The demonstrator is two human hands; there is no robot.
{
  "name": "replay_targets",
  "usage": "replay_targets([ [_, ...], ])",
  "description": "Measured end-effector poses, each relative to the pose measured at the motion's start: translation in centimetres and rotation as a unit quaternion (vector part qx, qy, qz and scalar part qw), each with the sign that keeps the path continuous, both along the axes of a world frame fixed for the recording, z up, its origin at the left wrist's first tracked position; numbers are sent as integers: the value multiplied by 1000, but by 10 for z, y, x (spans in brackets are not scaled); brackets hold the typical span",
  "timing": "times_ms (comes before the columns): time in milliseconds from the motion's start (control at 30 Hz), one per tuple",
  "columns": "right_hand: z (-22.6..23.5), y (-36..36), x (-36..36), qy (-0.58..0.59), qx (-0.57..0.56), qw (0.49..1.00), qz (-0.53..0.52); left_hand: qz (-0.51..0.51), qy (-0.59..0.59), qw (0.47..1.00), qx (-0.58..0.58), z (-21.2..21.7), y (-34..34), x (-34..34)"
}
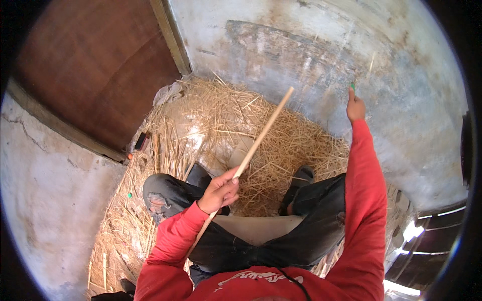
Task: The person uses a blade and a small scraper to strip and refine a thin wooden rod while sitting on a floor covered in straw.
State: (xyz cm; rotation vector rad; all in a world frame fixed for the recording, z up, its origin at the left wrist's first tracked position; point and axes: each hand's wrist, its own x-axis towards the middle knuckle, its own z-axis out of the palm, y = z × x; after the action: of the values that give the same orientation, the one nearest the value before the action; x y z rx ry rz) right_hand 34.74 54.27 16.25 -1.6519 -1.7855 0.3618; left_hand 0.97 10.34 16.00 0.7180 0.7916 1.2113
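A long, pale, smooth stick [264, 131], perhaps wood or cane, slants up and to the right from my lap. My left hand [221, 191] is closed round its lower part, and its bottom end runs down along my left forearm. My right hand [356, 108] is stretched out far to the right in front of the wall, closed on a small green thing [353, 86] whose tip shows above the fingers. What kind of thing it is cannot be made out. Just beyond that hand, a thin pale sliver [371, 62] shows against the wall.
Loose straw [301, 135] covers the floor around my feet. A brown door panel [100, 65] stands at far left, and a stained wall [301, 45] rises ahead. A dark block [142, 141], an orange bit [130, 156] and a green bit [129, 195] lie at left.
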Motion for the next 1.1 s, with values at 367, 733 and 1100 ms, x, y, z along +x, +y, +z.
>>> replay_targets([
  [367,66,-187,-136,4,-54,953,298,107,143,984,23,13,33,1],
  [733,39,-254,-169,-131,-74,888,435,154,201,967,23,-4,34,10],
  [1100,37,-266,-161,-166,-81,846,500,154,271,949,38,-9,20,8],
])
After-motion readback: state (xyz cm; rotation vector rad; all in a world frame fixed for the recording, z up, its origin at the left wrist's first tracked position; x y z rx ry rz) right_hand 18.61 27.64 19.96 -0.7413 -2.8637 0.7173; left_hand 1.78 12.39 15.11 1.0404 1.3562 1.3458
